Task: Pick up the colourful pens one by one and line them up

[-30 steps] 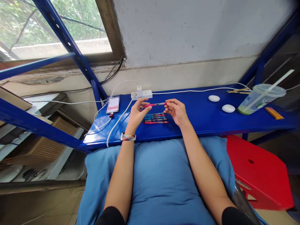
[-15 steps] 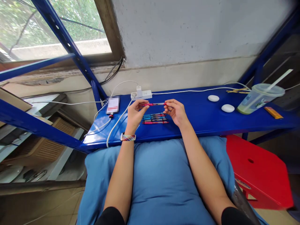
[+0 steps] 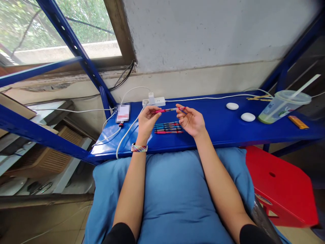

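A pink pen point(image 3: 165, 110) with a clear barrel is held above the blue table point(image 3: 215, 128). My left hand point(image 3: 147, 122) pinches its pink end between thumb and fingers. At the pen's other end, my right hand point(image 3: 191, 120) has its fingertips around the red tip, palm partly turned up. Below the held pen, several blue pens point(image 3: 166, 127) lie side by side on the table, with another pink pen point(image 3: 167, 132) nearest the front edge.
Behind the hands sits a white power strip point(image 3: 158, 101) with cables. A pixelated device point(image 3: 123, 113) lies at the left. Two white egg-shaped objects point(image 3: 232, 106), a plastic cup point(image 3: 281, 105) and an orange packet point(image 3: 298, 122) are at the right. A blue cushion point(image 3: 175, 189) covers the lap.
The held pen has tilted, its right end rising slightly. My right hand has shifted a little to the right and turned its palm more upward.
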`<state>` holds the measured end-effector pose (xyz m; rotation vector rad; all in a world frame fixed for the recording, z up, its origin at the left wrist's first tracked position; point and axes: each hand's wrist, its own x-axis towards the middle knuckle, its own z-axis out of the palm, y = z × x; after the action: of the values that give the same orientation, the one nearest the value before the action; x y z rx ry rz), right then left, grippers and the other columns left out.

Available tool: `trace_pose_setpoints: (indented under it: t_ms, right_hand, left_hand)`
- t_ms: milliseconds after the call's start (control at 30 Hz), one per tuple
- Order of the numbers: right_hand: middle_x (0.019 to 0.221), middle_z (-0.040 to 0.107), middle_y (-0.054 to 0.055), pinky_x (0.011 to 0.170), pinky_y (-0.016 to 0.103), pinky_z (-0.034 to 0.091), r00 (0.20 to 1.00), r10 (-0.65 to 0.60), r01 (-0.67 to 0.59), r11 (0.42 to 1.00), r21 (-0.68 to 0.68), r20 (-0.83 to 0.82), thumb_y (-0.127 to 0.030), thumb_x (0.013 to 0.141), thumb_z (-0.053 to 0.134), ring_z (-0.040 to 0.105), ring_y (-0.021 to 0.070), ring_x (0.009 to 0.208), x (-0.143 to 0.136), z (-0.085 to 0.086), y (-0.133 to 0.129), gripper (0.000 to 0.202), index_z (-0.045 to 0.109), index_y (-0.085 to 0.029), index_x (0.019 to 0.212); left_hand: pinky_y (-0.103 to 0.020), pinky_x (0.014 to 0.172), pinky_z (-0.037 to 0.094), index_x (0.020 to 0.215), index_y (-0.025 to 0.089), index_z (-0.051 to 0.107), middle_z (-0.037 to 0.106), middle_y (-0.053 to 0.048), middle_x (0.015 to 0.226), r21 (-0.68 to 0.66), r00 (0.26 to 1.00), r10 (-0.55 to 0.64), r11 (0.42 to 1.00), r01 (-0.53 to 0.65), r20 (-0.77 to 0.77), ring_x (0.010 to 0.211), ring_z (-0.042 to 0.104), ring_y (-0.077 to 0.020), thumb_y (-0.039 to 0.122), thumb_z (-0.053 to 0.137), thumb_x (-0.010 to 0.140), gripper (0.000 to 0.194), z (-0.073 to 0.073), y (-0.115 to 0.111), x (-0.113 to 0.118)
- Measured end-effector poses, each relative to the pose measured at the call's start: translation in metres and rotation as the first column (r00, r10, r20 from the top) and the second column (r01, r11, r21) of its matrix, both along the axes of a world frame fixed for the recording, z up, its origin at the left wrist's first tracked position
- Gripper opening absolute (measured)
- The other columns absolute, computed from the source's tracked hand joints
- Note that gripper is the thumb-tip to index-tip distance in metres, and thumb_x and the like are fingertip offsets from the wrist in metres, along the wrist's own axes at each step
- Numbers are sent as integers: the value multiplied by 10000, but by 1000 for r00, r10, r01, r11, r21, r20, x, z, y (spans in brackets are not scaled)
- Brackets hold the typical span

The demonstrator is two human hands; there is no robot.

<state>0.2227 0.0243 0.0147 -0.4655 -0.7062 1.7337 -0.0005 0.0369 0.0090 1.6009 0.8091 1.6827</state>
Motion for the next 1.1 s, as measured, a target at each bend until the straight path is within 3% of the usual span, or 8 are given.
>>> trace_pose_setpoints:
  t_ms: [167,333,533,700,800,1100]
  right_hand:
    - [897,771,29,596,183,613,1000,3,-3,1000,-5,-5,-175,982,577,713,123,735,-1,-3,2,200,721,-202,1118]
    - [973,792,31,569,199,616,997,39,-40,999,-16,-70,-187,989,538,720,133,751,0,-1,1,287,714,-219,1213]
    - [862,765,20,592,160,626,990,61,-72,994,-80,-128,-126,976,538,716,100,685,1,-1,2,218,707,-190,1097]
    - [956,804,34,617,167,651,970,87,-106,992,-72,-229,-168,1012,492,754,107,757,1,1,-1,307,683,-186,1251]
    - [892,790,31,625,155,648,964,67,-96,990,-102,-256,-148,1004,502,743,97,711,1,1,1,276,680,-170,1213]
    - [810,753,1,607,174,643,993,-14,4,996,-89,-113,-144,938,611,701,106,660,1,-2,5,191,705,-194,1096]
  left_hand:
    - [-336,922,641,1052,215,755,795,-68,1103,-46,992,-71,996,76,103,1018,771,-197,265,867,879,212,0,0,1]
    - [-330,928,627,1049,222,743,786,-58,1087,-75,981,-103,990,117,165,1014,771,-189,267,884,872,231,1,-1,1]
    - [-298,869,612,993,211,719,792,-51,1030,-118,966,-119,982,149,229,934,759,-165,282,935,813,290,1,1,0]
    - [-300,858,612,972,211,705,791,-46,1002,-137,976,-87,984,115,198,906,754,-162,316,936,806,304,1,0,-1]
    - [-292,840,612,974,213,715,785,-40,983,-136,982,-69,986,93,176,891,746,-157,311,931,803,292,1,0,0]
    - [-305,807,631,975,222,714,748,-18,907,-127,994,-25,991,38,103,843,734,-156,313,933,797,296,-2,2,-2]
